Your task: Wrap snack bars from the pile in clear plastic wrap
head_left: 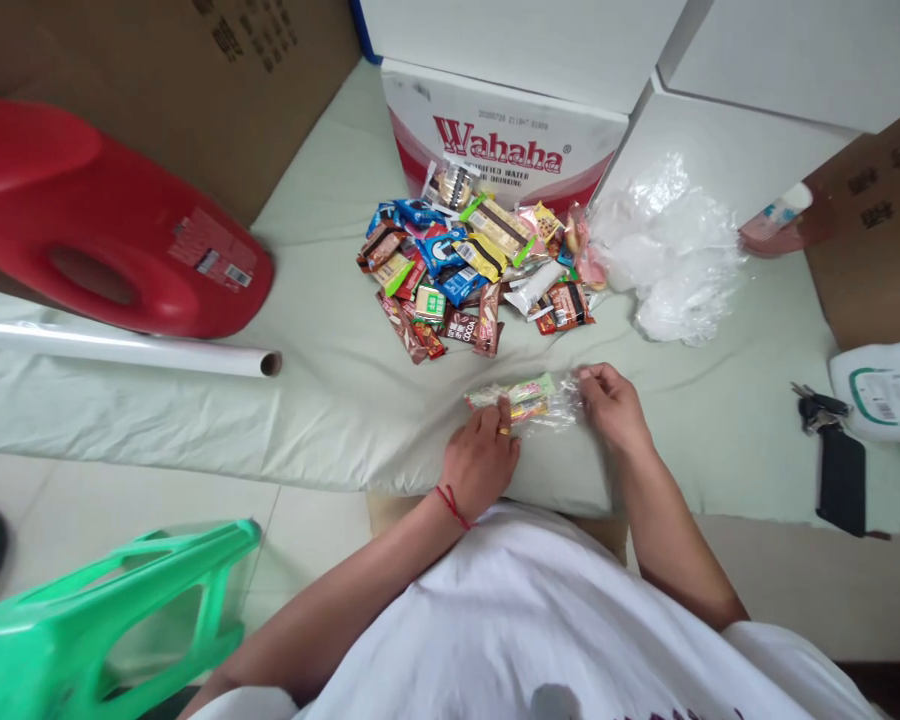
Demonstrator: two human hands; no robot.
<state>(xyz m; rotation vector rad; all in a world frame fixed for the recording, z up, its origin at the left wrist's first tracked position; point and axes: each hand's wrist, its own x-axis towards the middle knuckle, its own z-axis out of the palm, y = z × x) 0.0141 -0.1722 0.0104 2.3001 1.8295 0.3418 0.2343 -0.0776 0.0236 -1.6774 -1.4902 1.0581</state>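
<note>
A small clear plastic bag (pixel 566 405) lies near the front edge of the cloth-covered surface, with a few colourful wrapped snacks (pixel 531 388) inside it. My left hand (pixel 481 450), with a ring and a red string at the wrist, has its curled fingers on the left part of the bag, over the snacks. At the bag's right end, my right hand (pixel 616 408) pinches the plastic between thumb and fingers. Just beyond the bag spreads a pile of wrapped snacks (pixel 461 265) in blue, yellow, brown and red packets.
Crumpled clear plastic bags (pixel 671 260) lie right of the pile, before white boxes (pixel 495 135). A red jug (pixel 120 230) and white roll (pixel 127 350) are at left. Keys (pixel 817 408), a black case (pixel 841 478) and a white bottle (pixel 889 390) sit right. A green stool (pixel 120 600) stands below.
</note>
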